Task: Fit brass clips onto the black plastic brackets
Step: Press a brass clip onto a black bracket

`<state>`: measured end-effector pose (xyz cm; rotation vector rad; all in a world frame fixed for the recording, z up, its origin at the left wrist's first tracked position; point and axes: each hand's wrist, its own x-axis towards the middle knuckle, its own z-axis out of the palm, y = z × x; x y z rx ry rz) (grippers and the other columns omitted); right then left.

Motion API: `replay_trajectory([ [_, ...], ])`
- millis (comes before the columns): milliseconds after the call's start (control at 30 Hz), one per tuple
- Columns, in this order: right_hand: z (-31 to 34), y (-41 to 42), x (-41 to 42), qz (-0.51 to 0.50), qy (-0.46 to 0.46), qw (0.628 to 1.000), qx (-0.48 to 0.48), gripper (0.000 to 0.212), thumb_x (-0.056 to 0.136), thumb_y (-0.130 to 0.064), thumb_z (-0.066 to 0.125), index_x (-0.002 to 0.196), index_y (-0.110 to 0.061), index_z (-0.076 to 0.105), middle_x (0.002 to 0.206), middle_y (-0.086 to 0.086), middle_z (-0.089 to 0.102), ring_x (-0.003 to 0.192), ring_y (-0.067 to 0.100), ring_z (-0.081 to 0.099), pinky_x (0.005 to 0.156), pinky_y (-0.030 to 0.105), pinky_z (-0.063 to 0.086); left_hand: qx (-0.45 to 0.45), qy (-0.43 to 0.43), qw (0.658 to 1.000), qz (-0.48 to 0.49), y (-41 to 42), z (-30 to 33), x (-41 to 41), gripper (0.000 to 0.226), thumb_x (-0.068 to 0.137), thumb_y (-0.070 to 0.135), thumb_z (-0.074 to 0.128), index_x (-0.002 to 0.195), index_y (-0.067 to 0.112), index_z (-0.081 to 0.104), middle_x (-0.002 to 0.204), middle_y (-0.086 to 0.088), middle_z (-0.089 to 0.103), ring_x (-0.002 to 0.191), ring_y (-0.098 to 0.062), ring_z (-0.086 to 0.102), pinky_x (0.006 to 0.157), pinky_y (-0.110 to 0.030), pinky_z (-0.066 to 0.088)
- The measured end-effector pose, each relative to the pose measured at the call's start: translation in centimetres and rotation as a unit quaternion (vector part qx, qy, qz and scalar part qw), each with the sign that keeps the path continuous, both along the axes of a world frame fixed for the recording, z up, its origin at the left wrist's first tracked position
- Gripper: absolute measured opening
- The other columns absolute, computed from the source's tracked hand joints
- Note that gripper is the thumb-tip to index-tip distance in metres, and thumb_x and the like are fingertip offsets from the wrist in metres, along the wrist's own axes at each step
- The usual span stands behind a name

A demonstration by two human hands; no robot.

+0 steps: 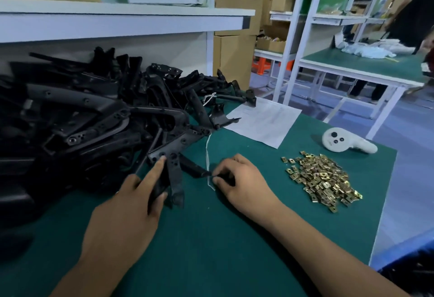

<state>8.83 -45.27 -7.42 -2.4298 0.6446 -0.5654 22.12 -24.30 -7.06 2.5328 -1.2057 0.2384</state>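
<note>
Left hand (126, 205) grips a black bracket (175, 179) at the near edge of the bracket pile (82, 120), index finger extended. Right hand (242, 179) just right of it pinches the bracket's tip by a white string (207, 156); brass clips (321, 179) heaped further right.

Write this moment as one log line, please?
left hand: grips black bracket, forefinger out | right hand: pinches bracket end by white string | brass clips: heaped, untouched, right of hands | green mat

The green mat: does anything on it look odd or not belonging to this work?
Yes. A white controller lies near the brass clips, unrelated to clips or brackets. A loose white string trails from the pile toward the right hand.
</note>
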Motion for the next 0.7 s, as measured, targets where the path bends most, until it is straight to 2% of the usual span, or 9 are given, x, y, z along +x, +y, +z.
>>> replay_trajectory([
  [100,-0.5,0.3,-0.4,0.002,-0.035,0.999,0.008,0.015,0.094,-0.015,0.072,0.091,-0.027,0.063,0.09,-0.012,0.059,0.087,0.004,0.054,0.076,0.019,0.043,0.004,-0.018,1.0,-0.003,-0.1,-0.6,0.7,0.074,0.1,0.062,0.029,0.153,0.057,-0.023,0.099,0.016,0.035,0.052,-0.006,0.049,0.038,-0.02,0.039],
  [167,-0.6,0.5,-0.3,0.003,-0.104,0.991,0.089,0.017,0.096,-0.012,0.071,0.091,-0.026,0.062,0.087,-0.01,0.064,0.084,0.005,0.058,0.075,0.016,0.044,-0.008,-0.018,1.0,-0.013,-0.2,-0.8,1.1,0.076,0.1,0.062,0.031,0.147,0.061,-0.029,0.098,0.016,0.037,0.052,-0.006,0.05,0.04,-0.02,0.044],
  [233,-0.2,1.1,0.3,0.022,-0.2,0.961,0.189,0.017,0.098,-0.006,0.068,0.099,-0.022,0.064,0.089,-0.002,0.066,0.082,0.012,0.062,0.075,0.023,0.05,-0.025,-0.019,0.999,-0.022,-0.4,-0.8,1.9,0.077,0.1,0.061,0.033,0.144,0.063,-0.03,0.096,0.017,0.04,0.054,-0.006,0.051,0.042,-0.019,0.042],
  [300,0.2,2.0,1.8,0.049,-0.26,0.928,0.262,0.018,0.099,0.001,0.065,0.107,-0.015,0.067,0.087,0.013,0.065,0.075,0.015,0.065,0.067,0.026,0.053,-0.034,-0.037,0.999,-0.016,-0.7,-0.5,2.6,0.075,0.101,0.06,0.037,0.146,0.063,-0.022,0.091,0.016,0.043,0.058,-0.005,0.051,0.045,-0.019,0.041],
  [367,0.5,2.7,4.0,0.049,-0.294,0.898,0.325,0.013,0.096,0.003,0.068,0.105,-0.006,0.071,0.08,0.012,0.069,0.07,0.017,0.069,0.06,0.026,0.054,-0.02,-0.057,0.998,0.006,-1.0,-0.2,3.2,0.074,0.101,0.059,0.044,0.151,0.061,-0.011,0.089,0.014,0.044,0.059,-0.005,0.05,0.046,-0.022,0.043],
  [500,0.6,4.1,7.8,0.063,-0.33,0.85,0.405,0.008,0.092,0.003,0.072,0.1,0.002,0.074,0.083,0.017,0.076,0.069,0.019,0.072,0.061,0.026,0.059,-0.004,-0.074,0.997,0.027,-0.3,0.0,3.8,0.073,0.092,0.049,0.062,0.159,0.044,0.033,0.082,0.009,0.047,0.049,-0.008,0.035,0.038,-0.019,0.021],
  [567,0.3,4.2,8.3,0.092,-0.317,0.835,0.44,0.009,0.094,-0.002,0.072,0.101,-0.002,0.077,0.088,0.02,0.077,0.073,0.022,0.074,0.065,0.027,0.059,-0.02,-0.086,0.996,0.02,0.1,-0.5,4.4,0.073,0.091,0.047,0.066,0.158,0.042,0.037,0.083,0.007,0.049,0.049,-0.009,0.035,0.037,-0.019,0.023],
  [700,0.1,3.3,8.1,0.145,-0.3,0.795,0.508,0.013,0.091,-0.008,0.072,0.102,-0.003,0.078,0.101,0.024,0.077,0.084,0.029,0.076,0.068,0.027,0.059,-0.036,-0.075,0.995,0.047,0.0,-0.7,5.1,0.073,0.093,0.051,0.059,0.159,0.047,0.029,0.085,0.01,0.045,0.052,-0.009,0.04,0.039,-0.024,0.035],
])
